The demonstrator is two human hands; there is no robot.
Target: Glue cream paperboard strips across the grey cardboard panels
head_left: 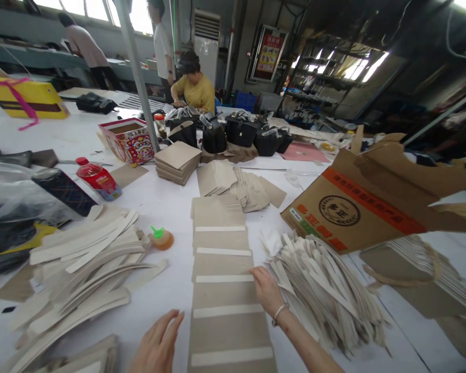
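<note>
Down the middle of the white table runs a column of overlapping grey-brown boards (227, 295), each with a pale strip (228, 311) across it. My right hand (267, 290) is at the column's right edge, its fingertips close together at the end of one pale strip; whether they pinch it is too small to tell. My left hand (159, 339) is held left of the column near the bottom, fingers stretched out and holding nothing. A heap of narrow pale strips (326, 290) lies right of my right hand. Wider curved strips (89, 259) are piled on the left.
A small glue bottle (162, 239) with a green cap stands left of the boards. Beyond are a red bottle (99, 178), a stack of boards (177, 163) and black bags (241, 129). An open cardboard box (341, 207) is at right. A person in yellow (198, 92) sits across the table.
</note>
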